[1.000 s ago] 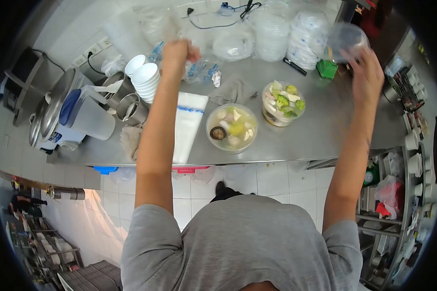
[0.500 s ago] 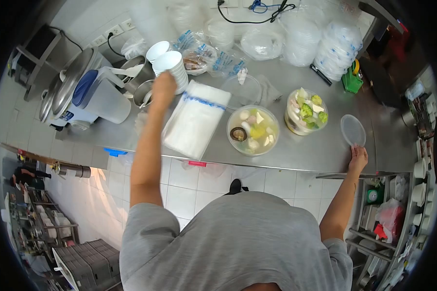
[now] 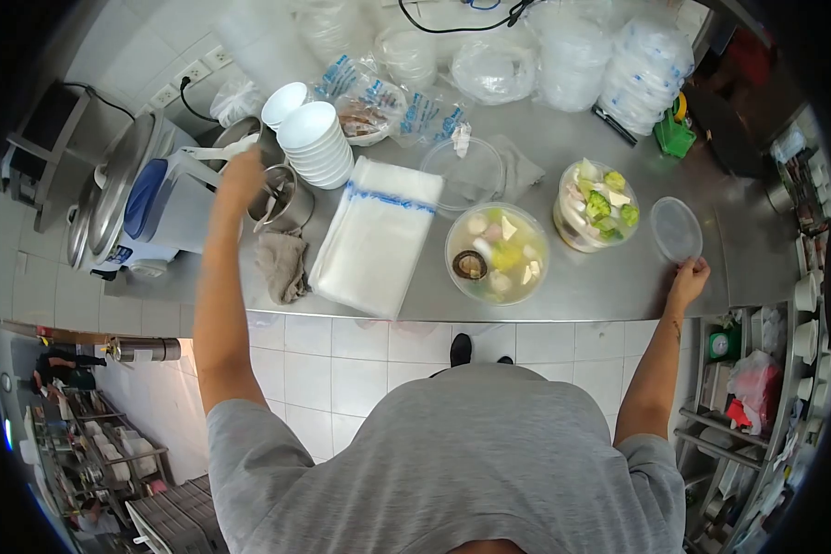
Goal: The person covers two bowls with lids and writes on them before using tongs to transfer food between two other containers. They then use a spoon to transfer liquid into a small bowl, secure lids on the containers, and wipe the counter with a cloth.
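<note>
Below us, we stand in dark shoes (image 3: 462, 348) on pale floor tiles (image 3: 360, 369), facing a stainless steel counter (image 3: 568, 286). At its near edge, our right grip (image 3: 689, 281) pinches the rim of a round clear lid (image 3: 676, 228); the lid extends away from our fingers, to the right of both filled tubs. Between our arms lie a brown cloth (image 3: 283, 267), folded white plastic (image 3: 379, 242) with a blue printed band, and a tub of broth (image 3: 497, 254) with a dark mushroom. Just beyond, to its right, is a tub with broccoli (image 3: 596, 206).

Our left grip (image 3: 243, 177) is blurred beside a steel pot (image 3: 295, 205) holding utensils; we cannot tell whether it is closed on anything. Farther back are stacked white bowls (image 3: 312, 137), a second clear lid (image 3: 462, 174) lying flat, and plastic wrappers (image 3: 434, 116) whose blue lettering is too small for us to read. A black marker (image 3: 613, 126) and a green tape dispenser (image 3: 676, 137) sit near bagged containers (image 3: 648, 74), before a tiled wall (image 3: 129, 55) with sockets.
</note>
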A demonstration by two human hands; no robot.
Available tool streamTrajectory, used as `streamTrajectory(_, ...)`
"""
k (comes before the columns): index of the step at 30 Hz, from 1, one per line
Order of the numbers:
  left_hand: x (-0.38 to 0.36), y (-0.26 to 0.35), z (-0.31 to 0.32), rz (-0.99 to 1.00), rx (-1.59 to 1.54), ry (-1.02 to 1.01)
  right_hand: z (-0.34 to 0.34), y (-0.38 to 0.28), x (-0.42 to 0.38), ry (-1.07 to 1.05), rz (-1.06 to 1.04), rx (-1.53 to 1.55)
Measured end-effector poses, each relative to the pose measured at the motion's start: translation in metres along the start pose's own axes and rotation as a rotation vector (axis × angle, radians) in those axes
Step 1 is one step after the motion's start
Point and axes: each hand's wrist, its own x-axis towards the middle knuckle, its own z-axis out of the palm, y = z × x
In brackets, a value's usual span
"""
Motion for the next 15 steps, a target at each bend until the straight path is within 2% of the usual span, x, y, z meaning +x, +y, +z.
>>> streamTrajectory(2,-0.003,-0.021,-0.023,-0.116,-0.182,0.048,-0.001,0.0,-0.001,0.001,0.006,-0.005)
streamTrajectory(5,-0.027,0.015,-0.073,-0.452,-0.371,-0.38,0.001,0.001,0.002,0.016,0.001,-0.03)
streamTrajectory(8,-0.054,-0.021,-0.03,-0.253,-0.244,-0.24,0.003,-0.004,0.002,0.011,0.01,-0.147)
streamTrajectory(11,-0.07,-0.024,-0.013,-0.313,-0.199,-0.277,0.003,-0.001,0.011,-0.03,0.001,-0.29)
streamTrajectory(15,-0.096,-0.001,-0.019,-0.7,-0.622,-0.178,0.003,-0.01,0.018,-0.128,0.002,-0.335)
